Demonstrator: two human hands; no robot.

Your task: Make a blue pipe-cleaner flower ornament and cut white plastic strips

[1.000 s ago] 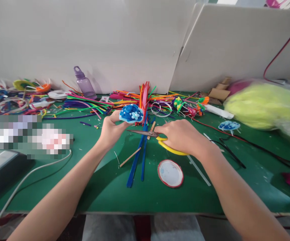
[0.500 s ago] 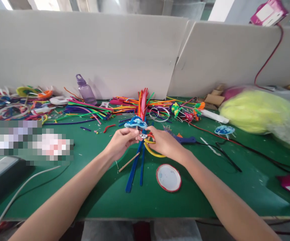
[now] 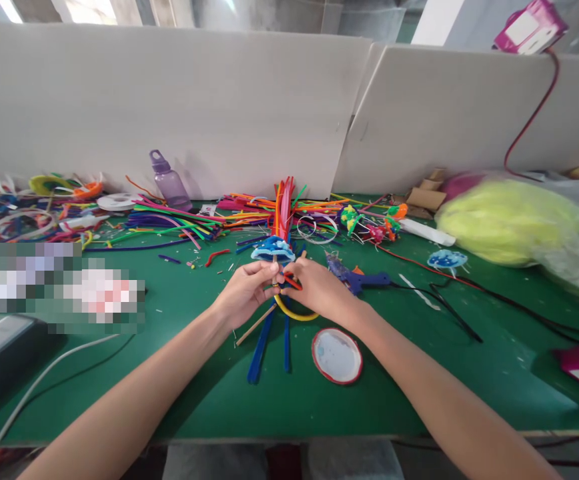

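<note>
In the head view, our left hand (image 3: 249,287) pinches, between thumb and fingers, a short, pale wooden stick (image 3: 275,259) beneath a domed, mushroom-like cap of deep blue fuzzy stems with a light blue rim (image 3: 273,248). The cap sits upright just above our fingertips, over the middle of the green counter (image 3: 194,400). Our right hand (image 3: 314,283) grasps scissors with yellow and orange-red handles (image 3: 297,315); the yellow loop curves out below our fingers, while the blades are hidden from us. Its fingertips meet those of our left hand just under the cap; we cannot tell whether they touch the stick.

Below our hands we see flat blue fuzzy strips (image 3: 261,350) pointing toward us, with a loose, thin wooden stick (image 3: 255,325) slanting beside them. Nearer us, to the right, lies a round white lid with a red rim (image 3: 337,357). A blue-purple glue gun (image 3: 369,280) rests just beyond our right wrist, and farther right we have a second blue cap with pale spots (image 3: 448,260). Behind, multicoloured fuzzy stems (image 3: 169,220) spread in bundles near a translucent purple plastic bottle (image 3: 170,183), which stands by the white upright panel (image 3: 169,100).
</note>
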